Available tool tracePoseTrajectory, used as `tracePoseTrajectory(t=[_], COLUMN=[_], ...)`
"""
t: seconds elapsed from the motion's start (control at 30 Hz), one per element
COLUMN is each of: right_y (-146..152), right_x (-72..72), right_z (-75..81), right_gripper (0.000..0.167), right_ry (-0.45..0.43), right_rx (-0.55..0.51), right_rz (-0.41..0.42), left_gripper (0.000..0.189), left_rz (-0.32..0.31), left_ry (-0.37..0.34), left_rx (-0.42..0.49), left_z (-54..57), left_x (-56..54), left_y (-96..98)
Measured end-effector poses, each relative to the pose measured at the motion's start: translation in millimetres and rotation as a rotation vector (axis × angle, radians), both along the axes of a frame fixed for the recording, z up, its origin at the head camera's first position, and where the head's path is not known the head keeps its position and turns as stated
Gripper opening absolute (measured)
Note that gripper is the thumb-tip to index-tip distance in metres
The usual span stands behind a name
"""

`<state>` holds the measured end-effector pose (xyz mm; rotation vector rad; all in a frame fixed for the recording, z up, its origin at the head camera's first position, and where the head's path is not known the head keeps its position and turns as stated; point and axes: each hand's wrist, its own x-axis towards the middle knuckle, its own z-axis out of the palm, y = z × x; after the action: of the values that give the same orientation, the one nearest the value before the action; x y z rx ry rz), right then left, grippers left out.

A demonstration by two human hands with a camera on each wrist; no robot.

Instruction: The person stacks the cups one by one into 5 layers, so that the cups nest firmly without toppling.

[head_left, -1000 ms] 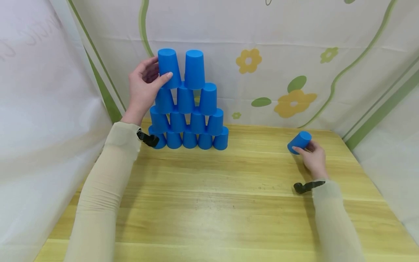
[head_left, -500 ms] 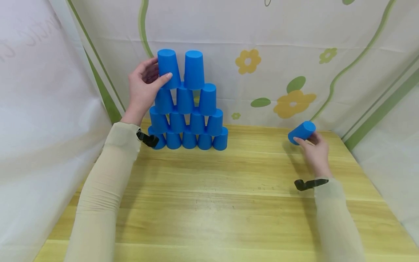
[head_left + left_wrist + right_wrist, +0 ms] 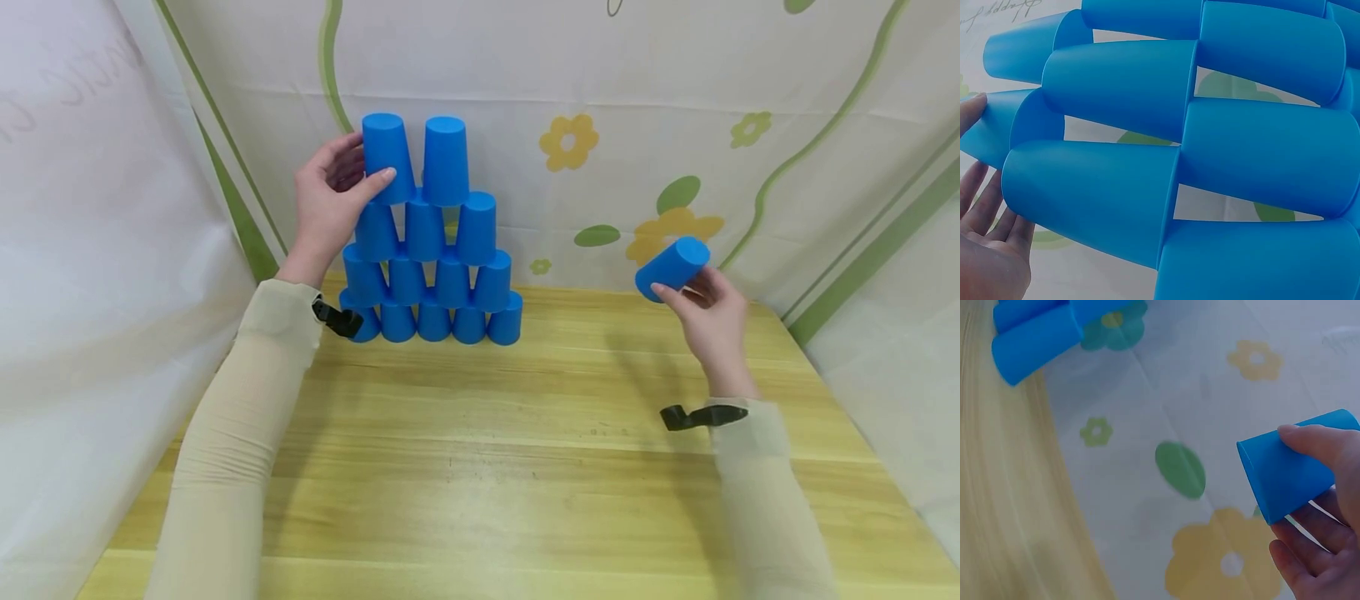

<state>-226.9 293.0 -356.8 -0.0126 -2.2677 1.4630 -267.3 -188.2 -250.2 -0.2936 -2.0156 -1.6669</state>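
Note:
Blue cups stand upside down in a stepped pyramid (image 3: 425, 229), with two cups side by side on its highest row. My left hand (image 3: 327, 200) holds the left cup (image 3: 387, 154) of that row, thumb across its front and fingers at its far side. The right cup (image 3: 446, 162) stands a small gap away. In the left wrist view the same held cup (image 3: 997, 122) shows between thumb and fingers. Off to the right, my right hand (image 3: 716, 325) grips a single blue cup (image 3: 672, 268), tilted and raised above the table, its open end toward the pyramid in the right wrist view.
The pyramid stands on a wooden table (image 3: 480, 467) near its back edge. Behind hangs a white cloth (image 3: 510, 50) printed with flowers and leaves. Another white cloth (image 3: 112, 275) borders the left side. Black straps with cameras sit on both wrists.
My right hand has lifted its cup up from near the tabletop and tipped it further over, drifting slightly left at the end. The left hand and the pyramid have stayed still.

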Motion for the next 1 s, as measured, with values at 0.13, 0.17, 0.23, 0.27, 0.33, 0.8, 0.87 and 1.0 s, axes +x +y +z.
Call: tracePoseTrajectory(t=[0.13,0.17,0.23,0.27,0.33,0.8,0.87,1.0], right_y=[-18,-22,-32,-37,-48,-156,-169,-189], right_x=[2.5,2.7,3.4,3.6,4.6,17.4,11.4,-9.9], right_z=[12.8,15.5,21.1,24.1,30.9,101.9,109.5,121.3], right_gripper=[0.058,0.057,0.057,0.056,0.056,0.052,0.052,0.052], right_ry=[0.066,0.082,0.111,0.125,0.151,0.294,0.312,0.368], right_rx=[0.010,0.017,0.028,0.026,0.026,-0.013,-0.029,-0.078], right_rz=[0.065,0.075,0.097,0.112,0.137,0.382,0.410,0.468], left_gripper=[0.058,0.058,0.058,0.058,0.058,0.061,0.061,0.061], left_rz=[-0.001,-0.001,-0.004,-0.004,-0.005,-0.007,-0.007,-0.007], left_ry=[-0.007,-0.011,-0.015,-0.016,-0.018,-0.023,-0.025,-0.026], left_rx=[-0.001,-0.002,-0.001,-0.001,-0.005,-0.011,-0.012,-0.012], left_z=[-1.1,-1.5,-2.1,-2.3,-2.8,-17.6,-18.3,-19.3], left_x=[-1.1,-1.4,-1.9,-2.1,-2.4,-22.1,-22.8,-23.1], left_y=[-0.5,-0.6,-0.9,-0.9,-1.0,-11.0,-11.2,-10.9])
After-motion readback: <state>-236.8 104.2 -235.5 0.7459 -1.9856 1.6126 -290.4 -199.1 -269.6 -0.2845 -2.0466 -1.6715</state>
